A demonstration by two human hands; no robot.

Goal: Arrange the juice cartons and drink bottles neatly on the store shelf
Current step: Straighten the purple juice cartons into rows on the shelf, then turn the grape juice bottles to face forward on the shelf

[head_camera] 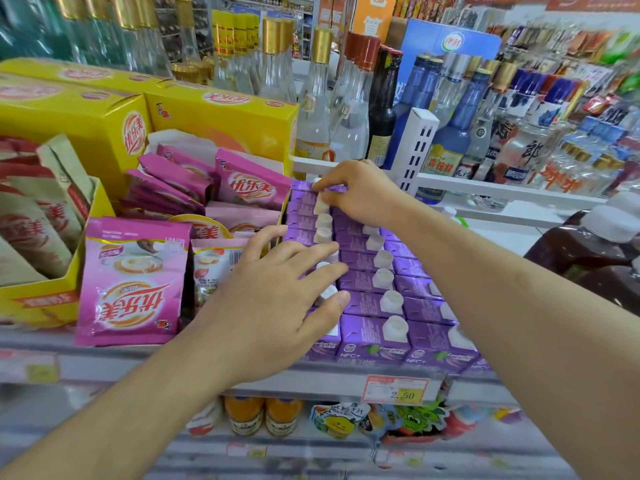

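Purple juice cartons (372,332) with white screw caps stand in three tight rows on the white shelf (332,379), running from the front edge to the back. My left hand (277,299) lies flat on the left row near the front, fingers spread over the caps. My right hand (360,192) reaches to the back of the rows, its fingertips pinching the white cap of a rear carton (320,204). Dark drink bottles (588,251) with white caps stand at the right of the cartons.
Pink milk-tea sachets (131,282) and yellow display boxes (221,116) crowd the shelf left of the cartons. Glass liquor bottles (349,109) fill the shelf behind. A price tag (398,389) hangs on the shelf edge. Orange drink bottles (263,415) sit on the shelf below.
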